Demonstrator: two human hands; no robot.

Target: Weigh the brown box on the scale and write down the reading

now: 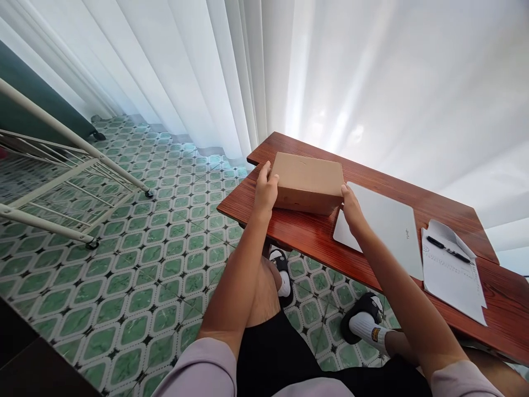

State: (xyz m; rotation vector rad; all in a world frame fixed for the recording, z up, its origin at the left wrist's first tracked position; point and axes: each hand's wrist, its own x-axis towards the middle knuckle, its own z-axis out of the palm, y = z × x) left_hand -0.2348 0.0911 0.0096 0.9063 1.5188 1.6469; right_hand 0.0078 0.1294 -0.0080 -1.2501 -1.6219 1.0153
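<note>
now both hands grip a shut box (309, 182) on the table (306, 237), left hand (265, 190) on one end, right hand (352, 209) on the other, a laptop (388, 229) just beside the box.

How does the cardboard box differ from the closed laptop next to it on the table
The cardboard box is brown and tall-sided; the closed laptop is silver-white and thin and flat. The left hand and right hand grip the box at its ends, while the laptop has only the right hand over its near corner. The laptop covers more tabletop. Both lie on the red wooden table.
</note>
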